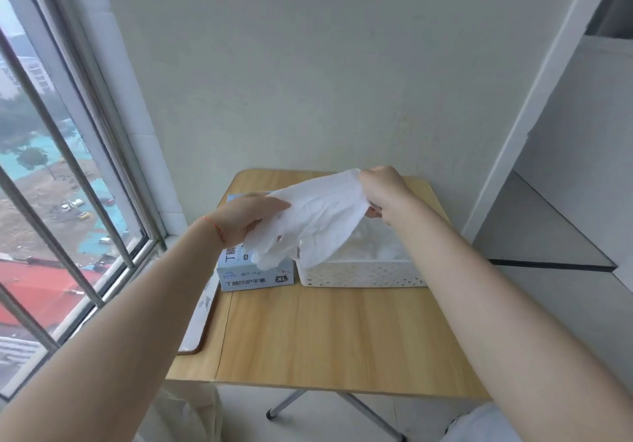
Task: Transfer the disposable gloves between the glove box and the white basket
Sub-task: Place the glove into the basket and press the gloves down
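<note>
A white disposable glove (pixel 318 215) hangs stretched in the air above the glove box and the basket. My left hand (pixel 246 217) grips its lower left side and my right hand (pixel 385 190) pinches its upper right end. The light blue glove box (pixel 255 279) marked XL stands on the wooden table, partly hidden behind the glove and my left hand. Right beside it sits the white perforated basket (pixel 363 273), with more crumpled white gloves (pixel 376 243) piled inside.
The small wooden folding table (pixel 325 335) stands against a pale wall. A window with metal bars (pixel 68 181) runs along the left. A white shelf unit (pixel 565 202) rises at the right. A table leg (pixel 284 404) shows below the front edge.
</note>
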Demonstrator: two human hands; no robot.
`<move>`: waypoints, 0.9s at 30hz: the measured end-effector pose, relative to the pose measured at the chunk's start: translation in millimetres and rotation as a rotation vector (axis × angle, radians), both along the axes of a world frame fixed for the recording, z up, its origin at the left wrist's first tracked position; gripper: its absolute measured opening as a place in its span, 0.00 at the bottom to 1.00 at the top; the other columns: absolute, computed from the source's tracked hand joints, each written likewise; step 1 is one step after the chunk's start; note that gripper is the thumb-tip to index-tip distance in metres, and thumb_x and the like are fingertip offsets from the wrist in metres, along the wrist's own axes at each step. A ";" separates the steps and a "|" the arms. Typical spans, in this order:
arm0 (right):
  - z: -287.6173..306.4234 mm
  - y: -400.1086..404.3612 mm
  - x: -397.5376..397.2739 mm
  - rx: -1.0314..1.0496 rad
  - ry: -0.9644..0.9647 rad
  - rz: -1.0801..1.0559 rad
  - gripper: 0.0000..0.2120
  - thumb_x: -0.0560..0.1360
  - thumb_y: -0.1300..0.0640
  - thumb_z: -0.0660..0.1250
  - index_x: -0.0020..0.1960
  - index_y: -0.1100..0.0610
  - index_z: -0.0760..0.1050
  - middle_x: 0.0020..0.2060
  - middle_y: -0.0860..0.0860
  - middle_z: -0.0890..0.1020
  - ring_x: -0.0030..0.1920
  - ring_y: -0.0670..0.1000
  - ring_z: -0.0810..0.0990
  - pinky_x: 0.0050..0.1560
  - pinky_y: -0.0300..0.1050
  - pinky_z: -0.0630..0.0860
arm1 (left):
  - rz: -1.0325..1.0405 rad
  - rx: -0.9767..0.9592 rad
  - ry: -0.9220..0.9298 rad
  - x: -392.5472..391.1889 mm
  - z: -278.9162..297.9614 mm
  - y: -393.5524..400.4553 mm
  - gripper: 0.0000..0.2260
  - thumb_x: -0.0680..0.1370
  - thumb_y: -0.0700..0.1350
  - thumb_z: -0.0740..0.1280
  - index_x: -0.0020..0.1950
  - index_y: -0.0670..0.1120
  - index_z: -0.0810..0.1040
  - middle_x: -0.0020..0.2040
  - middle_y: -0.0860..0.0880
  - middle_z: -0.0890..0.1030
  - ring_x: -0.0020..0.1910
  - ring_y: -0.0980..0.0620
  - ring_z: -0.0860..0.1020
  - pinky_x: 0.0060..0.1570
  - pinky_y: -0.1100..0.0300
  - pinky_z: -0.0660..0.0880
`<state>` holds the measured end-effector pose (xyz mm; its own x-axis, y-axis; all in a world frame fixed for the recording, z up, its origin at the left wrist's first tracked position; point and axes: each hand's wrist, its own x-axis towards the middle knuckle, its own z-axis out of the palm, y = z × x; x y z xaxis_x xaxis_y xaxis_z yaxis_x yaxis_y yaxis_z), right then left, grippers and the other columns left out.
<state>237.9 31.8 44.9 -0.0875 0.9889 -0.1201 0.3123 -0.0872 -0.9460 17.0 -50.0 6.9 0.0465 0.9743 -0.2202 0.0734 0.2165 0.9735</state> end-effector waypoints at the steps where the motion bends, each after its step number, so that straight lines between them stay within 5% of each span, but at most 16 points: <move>1: -3.2 4.7 8.8 -0.017 -0.001 -0.015 0.10 0.77 0.62 0.58 0.37 0.56 0.63 0.30 0.52 0.65 0.27 0.50 0.61 0.28 0.37 0.62 | 0.012 -0.009 0.087 7.8 3.3 6.1 0.09 0.79 0.45 0.66 0.56 0.43 0.80 0.47 0.43 0.83 0.41 0.47 0.81 0.39 0.57 0.78; 4: -11.4 14.1 33.0 -0.072 -0.046 -0.036 0.13 0.77 0.63 0.58 0.35 0.56 0.62 0.29 0.53 0.67 0.24 0.49 0.62 0.25 0.34 0.60 | 0.041 -0.060 0.445 29.6 10.9 27.5 0.10 0.76 0.51 0.68 0.53 0.49 0.82 0.41 0.48 0.84 0.35 0.48 0.80 0.33 0.58 0.77; 6: -18.6 21.0 49.5 -0.096 -0.069 -0.047 0.13 0.76 0.65 0.59 0.34 0.57 0.62 0.29 0.53 0.67 0.23 0.49 0.62 0.24 0.33 0.59 | 0.020 -0.015 0.617 45.2 13.2 45.3 0.09 0.76 0.50 0.69 0.51 0.47 0.81 0.39 0.50 0.82 0.37 0.50 0.79 0.39 0.57 0.79; 10: -32.4 32.6 73.9 -0.036 -0.263 -0.093 0.10 0.74 0.67 0.56 0.35 0.58 0.63 0.32 0.55 0.69 0.25 0.50 0.68 0.22 0.32 0.61 | -0.067 -0.001 0.875 73.5 17.6 68.9 0.10 0.74 0.47 0.68 0.45 0.40 0.81 0.32 0.46 0.82 0.31 0.49 0.79 0.34 0.61 0.73; 12: -41.6 34.1 81.4 0.091 -0.534 -0.100 0.10 0.76 0.67 0.56 0.37 0.59 0.66 0.37 0.56 0.73 0.31 0.53 0.73 0.26 0.36 0.65 | -0.043 0.044 1.016 79.7 16.6 80.0 0.10 0.72 0.50 0.71 0.47 0.45 0.82 0.39 0.46 0.83 0.39 0.49 0.82 0.40 0.60 0.77; 16: -60.5 32.0 83.5 0.304 -0.959 -0.095 0.13 0.76 0.69 0.56 0.57 0.61 0.73 0.50 0.55 0.79 0.48 0.57 0.79 0.38 0.44 0.68 | 0.033 0.181 1.368 91.4 13.5 87.3 0.16 0.72 0.52 0.72 0.59 0.53 0.77 0.55 0.52 0.77 0.56 0.49 0.77 0.54 0.55 0.74; 20: -73.0 30.2 79.9 0.429 -1.116 -0.040 0.15 0.74 0.70 0.59 0.58 0.60 0.72 0.51 0.54 0.80 0.50 0.56 0.80 0.38 0.44 0.68 | -0.064 0.532 1.266 107.9 -3.1 77.0 0.14 0.78 0.56 0.65 0.61 0.53 0.78 0.62 0.50 0.75 0.63 0.48 0.72 0.62 0.53 0.69; 23: -76.8 26.4 78.0 0.517 -1.180 -0.051 0.14 0.72 0.69 0.63 0.57 0.59 0.71 0.51 0.55 0.78 0.49 0.55 0.79 0.38 0.45 0.67 | -0.305 0.335 1.328 116.8 -24.3 69.2 0.30 0.75 0.68 0.61 0.74 0.57 0.66 0.76 0.52 0.63 0.76 0.49 0.60 0.74 0.48 0.54; 27: -76.6 22.9 75.6 0.604 -1.198 -0.106 0.17 0.72 0.68 0.64 0.59 0.59 0.67 0.54 0.57 0.71 0.48 0.55 0.75 0.40 0.45 0.65 | -0.394 0.185 1.413 116.8 -45.0 64.4 0.41 0.71 0.76 0.57 0.79 0.58 0.53 0.81 0.52 0.50 0.80 0.49 0.47 0.76 0.40 0.45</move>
